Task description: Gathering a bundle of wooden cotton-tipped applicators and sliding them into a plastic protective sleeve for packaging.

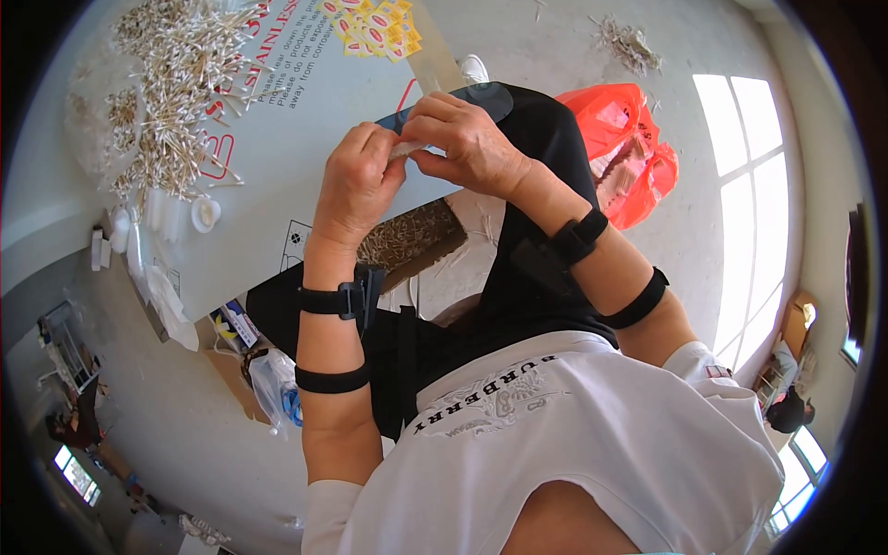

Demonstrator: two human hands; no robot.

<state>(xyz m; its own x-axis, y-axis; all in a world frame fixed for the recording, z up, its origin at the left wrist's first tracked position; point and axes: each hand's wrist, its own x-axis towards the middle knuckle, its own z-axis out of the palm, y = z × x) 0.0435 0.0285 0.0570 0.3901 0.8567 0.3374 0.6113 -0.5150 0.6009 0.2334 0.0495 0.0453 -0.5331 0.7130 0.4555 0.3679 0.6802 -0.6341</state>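
Observation:
Above the near edge of the table, my left hand (356, 176) and my right hand (467, 139) meet, fingertips pinched close together. Between them is a small whitish, crinkled piece (407, 148) that looks like thin plastic. My fingers cover most of it, so its kind cannot be made out. To the left on the grey printed tabletop (305, 153) lies a big heap of cotton swabs (176, 83). A round white lid (205, 215) and clear plastic tubs (165, 215) sit at the heap's near end. Yellow stickers (375, 28) lie at the far side.
Below the table edge stands a cardboard box (449, 227) holding many swabs. A red plastic bag (615, 139) with pinkish packs rests right of my leg. Loose swabs (629, 46) are on the far floor. A clear bag (273, 384) is at lower left.

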